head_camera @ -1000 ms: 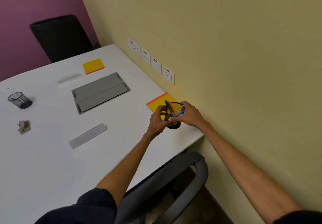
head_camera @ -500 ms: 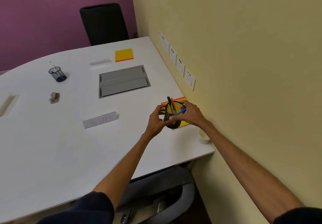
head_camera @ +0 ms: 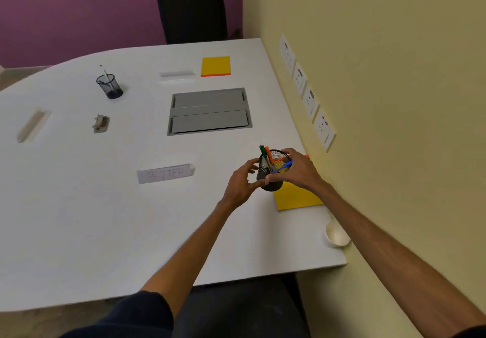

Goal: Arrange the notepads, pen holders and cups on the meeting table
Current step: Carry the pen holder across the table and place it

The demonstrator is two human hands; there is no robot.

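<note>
A black mesh pen holder (head_camera: 271,177) with green, orange and blue pens stands at the left edge of a yellow notepad (head_camera: 297,197) near the wall. My right hand (head_camera: 295,168) wraps its rim and right side. My left hand (head_camera: 240,182) cups its left side, thumb on the lower wall. A second yellow notepad (head_camera: 215,66) lies at the far end of the white table (head_camera: 79,219). Another dark pen holder (head_camera: 110,86) with one pen stands far left. A white paper cup (head_camera: 336,235) sits by the near right corner.
A grey cable hatch (head_camera: 209,111) is set in the table's middle. Name plates (head_camera: 165,173) (head_camera: 176,75) lie flat, and a small grey clip (head_camera: 100,124) and a slot (head_camera: 33,126) are at the left. Wall sockets (head_camera: 307,95) line the yellow wall. A black chair (head_camera: 192,8) stands at the far end.
My head has turned, so the view swung left and the table's far end and the cup came into sight. Both hands stayed around the pen holder on the near notepad.
</note>
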